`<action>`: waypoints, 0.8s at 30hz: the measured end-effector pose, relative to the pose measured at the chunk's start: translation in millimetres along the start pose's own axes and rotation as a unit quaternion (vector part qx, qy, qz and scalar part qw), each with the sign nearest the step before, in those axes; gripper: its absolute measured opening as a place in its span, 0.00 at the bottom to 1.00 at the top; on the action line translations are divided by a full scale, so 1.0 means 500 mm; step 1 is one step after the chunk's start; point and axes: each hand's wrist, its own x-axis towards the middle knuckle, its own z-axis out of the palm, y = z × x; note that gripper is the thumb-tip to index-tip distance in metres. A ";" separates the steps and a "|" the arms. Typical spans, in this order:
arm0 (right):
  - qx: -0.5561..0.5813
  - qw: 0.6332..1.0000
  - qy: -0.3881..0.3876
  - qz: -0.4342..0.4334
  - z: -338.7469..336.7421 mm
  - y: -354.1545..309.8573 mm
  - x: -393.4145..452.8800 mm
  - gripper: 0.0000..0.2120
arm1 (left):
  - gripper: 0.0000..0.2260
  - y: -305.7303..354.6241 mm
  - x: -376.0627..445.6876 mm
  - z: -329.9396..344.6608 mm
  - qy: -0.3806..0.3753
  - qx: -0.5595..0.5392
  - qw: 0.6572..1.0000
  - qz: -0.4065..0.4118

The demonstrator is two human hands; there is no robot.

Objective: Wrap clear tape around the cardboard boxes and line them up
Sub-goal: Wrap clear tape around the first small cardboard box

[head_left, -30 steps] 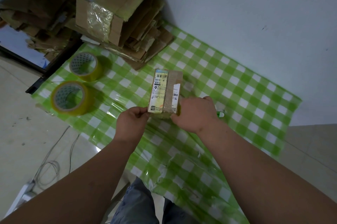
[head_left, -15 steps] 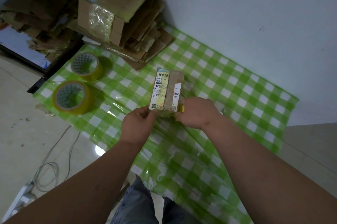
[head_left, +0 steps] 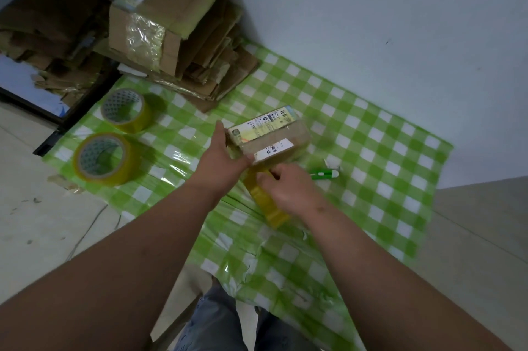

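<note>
The small box is matt brown cardboard with glossy paper labels. The tape rolls are shiny yellowish plastic film. The checked cloth is glossy, wrinkled plastic.

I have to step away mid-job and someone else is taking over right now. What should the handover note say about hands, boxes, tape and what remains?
Left hand: holds the small cardboard box by its near-left end, above the green checked tablecloth.
Right hand: grips the tape roll in use, just below the box; its strip seems to run up to the box's near edge.
Two spare tape rolls lie at the left of the cloth; a green cutter lies to the right of the hands.
Larger box and flattened cardboard are stacked at the far corner.
Done: taping of this box has begun.
Left: finish the wrap, cut the tape, tape further boxes, line them up.
</note>
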 end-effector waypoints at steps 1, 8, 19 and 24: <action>0.033 0.999 0.005 0.004 0.006 0.000 -0.004 0.16 | 0.44 0.006 0.008 -0.003 -0.004 0.005 1.000 0.013; 0.144 0.989 -0.014 0.034 0.034 0.011 0.000 0.19 | 0.26 -0.008 0.041 -0.016 0.047 0.336 0.930 0.138; 0.229 0.972 -0.018 0.042 0.058 0.034 -0.017 0.11 | 0.36 0.012 0.048 -0.030 -0.014 0.453 0.876 0.166; 0.248 0.968 -0.006 0.022 0.074 0.051 -0.034 0.07 | 0.35 0.010 0.048 -0.029 -0.017 0.466 0.867 0.176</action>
